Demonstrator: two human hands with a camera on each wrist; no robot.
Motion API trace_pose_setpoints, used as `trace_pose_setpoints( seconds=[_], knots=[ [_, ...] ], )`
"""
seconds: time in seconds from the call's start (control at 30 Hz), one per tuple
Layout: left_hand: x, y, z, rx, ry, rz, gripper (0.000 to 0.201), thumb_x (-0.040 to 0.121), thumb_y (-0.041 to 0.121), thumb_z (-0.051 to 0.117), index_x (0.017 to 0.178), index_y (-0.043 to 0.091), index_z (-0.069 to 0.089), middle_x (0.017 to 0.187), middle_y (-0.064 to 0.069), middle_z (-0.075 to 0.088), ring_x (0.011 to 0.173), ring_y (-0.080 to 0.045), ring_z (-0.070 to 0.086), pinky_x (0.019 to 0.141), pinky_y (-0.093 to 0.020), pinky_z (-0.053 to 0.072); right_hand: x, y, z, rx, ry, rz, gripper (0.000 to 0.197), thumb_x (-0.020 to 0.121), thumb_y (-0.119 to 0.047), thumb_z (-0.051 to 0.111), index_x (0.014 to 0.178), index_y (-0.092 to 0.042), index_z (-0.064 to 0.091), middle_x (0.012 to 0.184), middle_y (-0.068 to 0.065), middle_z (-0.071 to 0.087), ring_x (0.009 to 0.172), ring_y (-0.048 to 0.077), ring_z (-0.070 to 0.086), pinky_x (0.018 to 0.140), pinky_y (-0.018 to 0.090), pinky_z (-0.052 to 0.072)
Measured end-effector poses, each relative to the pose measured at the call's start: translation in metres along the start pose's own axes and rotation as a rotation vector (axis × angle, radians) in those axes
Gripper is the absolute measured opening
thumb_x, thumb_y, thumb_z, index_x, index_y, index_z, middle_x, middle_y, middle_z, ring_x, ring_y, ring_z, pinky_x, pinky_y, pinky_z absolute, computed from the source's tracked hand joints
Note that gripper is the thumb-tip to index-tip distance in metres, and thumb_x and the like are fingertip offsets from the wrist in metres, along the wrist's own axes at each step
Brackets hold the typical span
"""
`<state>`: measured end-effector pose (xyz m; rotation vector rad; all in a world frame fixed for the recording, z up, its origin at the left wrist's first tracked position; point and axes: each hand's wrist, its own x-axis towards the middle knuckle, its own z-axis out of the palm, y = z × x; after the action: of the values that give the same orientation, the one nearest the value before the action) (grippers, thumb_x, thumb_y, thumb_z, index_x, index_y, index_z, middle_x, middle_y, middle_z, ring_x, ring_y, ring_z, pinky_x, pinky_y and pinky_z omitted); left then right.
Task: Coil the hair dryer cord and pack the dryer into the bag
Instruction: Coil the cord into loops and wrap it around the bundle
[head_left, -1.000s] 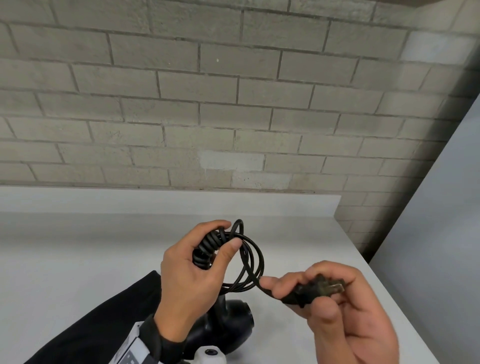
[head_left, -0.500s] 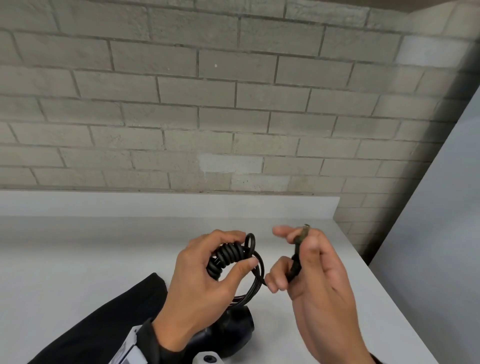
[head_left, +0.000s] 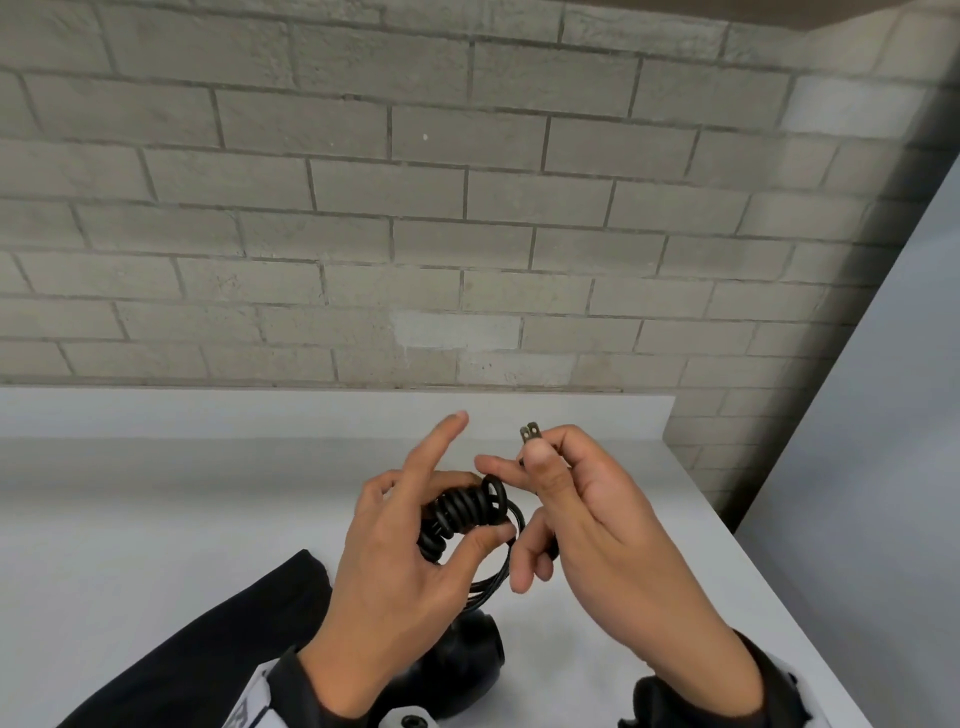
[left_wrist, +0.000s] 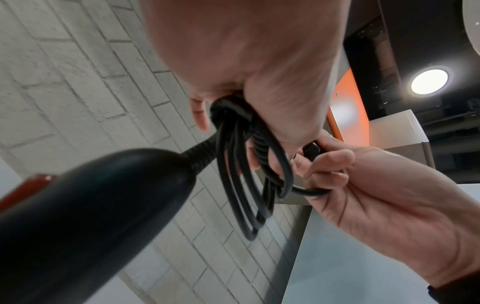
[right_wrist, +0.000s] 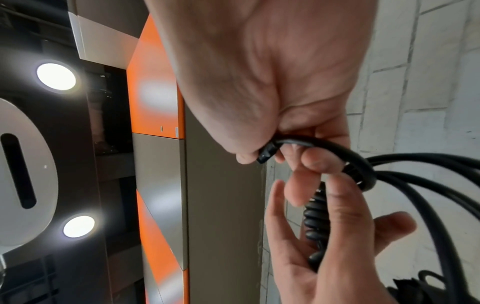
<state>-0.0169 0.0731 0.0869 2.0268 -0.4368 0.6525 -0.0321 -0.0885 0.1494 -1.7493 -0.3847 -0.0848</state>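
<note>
The dryer (head_left: 457, 654) hangs over the white bench (head_left: 156, 519), mostly hidden behind the left hand (head_left: 395, 561), its handle running up to the cord (head_left: 462, 512). That hand grips the cord's wound coils between thumb and fingers, forefinger pointing up. The right hand (head_left: 587, 525) pinches the plug (head_left: 531, 434), prongs up; the black bag (head_left: 208, 639) is cut off, and writing on the wrist strap is unreadable.

We are looking at an indoor commercial-style space: painted brick wall (head_left: 415, 208) at twelve o'clock, white counter (head_left: 156, 519), recessed ceiling lights (right_wrist: 55, 76), orange panel (right_wrist: 153, 82).
</note>
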Motion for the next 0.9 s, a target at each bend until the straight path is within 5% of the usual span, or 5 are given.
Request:
trace_pose_setpoints(
  seconds=[0.13, 0.3, 0.43, 0.53, 0.9],
  knots=[
    [0.004, 0.005, -0.002, 0.078, 0.004, 0.118, 0.055, 0.082, 0.051, 0.06, 0.135, 0.053, 0.045, 0.108, 0.032, 0.062, 0.106, 0.017, 0.05, 0.092, -0.03, 0.04, -0.002, -0.003, 0.002, 0.011, 0.031, -0.039, 0.028, 0.088, -0.055, 0.046, 0.091, -0.029, 0.056, 0.093, 0.005, 0.075, 0.059, 0.021, 0.07, 0.056, 0.024, 0.05],
    [0.01, -0.006, -0.008, 0.007, -0.018, 0.053, 0.035, 0.083, 0.048, 0.068, 0.117, 0.044, 0.062, 0.101, 0.025, 0.069, 0.091, -0.006, 0.066, 0.089, -0.036, 0.049, -0.009, -0.008, -0.002, 0.059, 0.154, -0.135, 0.017, 0.082, -0.047, 0.063, 0.086, -0.03, 0.064, 0.067, 0.0, 0.068, 0.066, 0.023, 0.071, 0.071, 0.047, 0.059],
    [0.013, -0.009, -0.016, -0.013, -0.05, 0.061, 0.034, 0.079, 0.054, 0.067, 0.11, 0.04, 0.067, 0.096, 0.023, 0.069, 0.086, -0.009, 0.065, 0.08, -0.019, 0.048, -0.011, -0.022, -0.016, 0.082, 0.21, -0.213, 0.023, 0.081, -0.044, 0.072, 0.08, -0.022, 0.067, 0.072, 0.0, 0.068, 0.06, 0.02, 0.068, 0.06, 0.03, 0.058],
    [0.011, -0.01, -0.019, 0.006, -0.115, 0.122, 0.038, 0.08, 0.064, 0.063, 0.11, 0.041, 0.065, 0.098, 0.026, 0.068, 0.094, -0.006, 0.062, 0.085, -0.022, 0.045, -0.006, -0.035, -0.03, 0.167, 0.264, -0.211, 0.022, 0.074, -0.035, 0.07, 0.073, -0.014, 0.064, 0.065, 0.002, 0.063, 0.047, 0.02, 0.062, 0.047, 0.026, 0.052],
    [0.015, 0.002, -0.017, 0.016, -0.337, 0.31, 0.025, 0.083, 0.057, 0.069, 0.089, 0.033, 0.064, 0.071, 0.031, 0.048, 0.065, 0.003, 0.048, 0.084, -0.029, 0.039, 0.024, -0.037, -0.048, 0.43, 0.262, -0.038, 0.027, 0.082, -0.034, 0.061, 0.078, -0.008, 0.057, 0.061, 0.001, 0.056, 0.045, 0.014, 0.056, 0.045, 0.021, 0.05]
  ],
)
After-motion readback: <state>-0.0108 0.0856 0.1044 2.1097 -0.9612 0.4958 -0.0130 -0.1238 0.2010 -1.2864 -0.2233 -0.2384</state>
